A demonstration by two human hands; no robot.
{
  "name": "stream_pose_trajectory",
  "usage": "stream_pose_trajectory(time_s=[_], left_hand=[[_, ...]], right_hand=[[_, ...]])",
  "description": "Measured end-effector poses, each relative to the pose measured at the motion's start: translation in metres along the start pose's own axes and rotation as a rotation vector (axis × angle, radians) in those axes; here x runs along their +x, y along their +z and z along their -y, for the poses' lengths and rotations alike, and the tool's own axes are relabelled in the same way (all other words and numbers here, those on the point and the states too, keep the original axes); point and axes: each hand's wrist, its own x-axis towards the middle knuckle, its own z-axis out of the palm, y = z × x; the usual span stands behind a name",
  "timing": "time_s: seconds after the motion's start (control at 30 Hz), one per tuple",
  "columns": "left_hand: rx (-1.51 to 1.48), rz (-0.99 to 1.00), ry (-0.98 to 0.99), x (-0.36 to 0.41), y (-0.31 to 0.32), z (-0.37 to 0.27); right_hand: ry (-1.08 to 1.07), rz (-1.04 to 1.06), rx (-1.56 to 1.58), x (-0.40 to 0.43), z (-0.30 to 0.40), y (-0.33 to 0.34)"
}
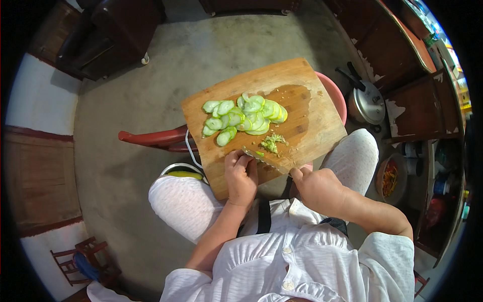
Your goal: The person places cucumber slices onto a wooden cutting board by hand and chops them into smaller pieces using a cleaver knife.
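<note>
A wooden cutting board [264,77] lies tilted in front of me, above my knees. Overlapping rounds of pale green cucumber [254,107] cover its middle left. Closer to me sits a small heap of shredded green scraps [272,142]. My right hand [320,188] grips a kitchen knife [271,163] by its handle, the blade pointing left along the near part of the board. At the blade's tip are the bent fingers of my left hand [241,177]; whether they pinch the tip or a small piece is hidden.
Under the board's right side shows a pink basin [336,94]. A metal pot [177,166] by my left knee contains a yellow-green vegetable [186,174]. Red curved legs [154,138] jut out leftward. At right stand a pressure cooker [368,102] and a bowl of colourful food [390,179], beside wooden cabinets [419,102].
</note>
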Motion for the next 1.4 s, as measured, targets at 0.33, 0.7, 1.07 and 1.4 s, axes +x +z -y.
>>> stream_pose_trajectory(time_s=[0.33,0.7,1.07,1.4], left_hand=[[-0.016,0.027,-0.023,0.002,-0.001,-0.004],[0.046,0.017,0.013,-0.002,0.004,0.001],[-0.014,0.022,-0.096,-0.001,0.002,-0.003],[-0.023,-0.003,-0.029,0.001,0.005,-0.002]], right_hand=[[-0.145,0.116,-0.365,0.004,0.005,-0.011],[-0.159,0.11,-0.34,0.016,-0.003,-0.003],[-0.135,0.101,-0.194,0.012,-0.002,-0.013],[-0.128,0.086,-0.179,0.02,0.001,-0.002]])
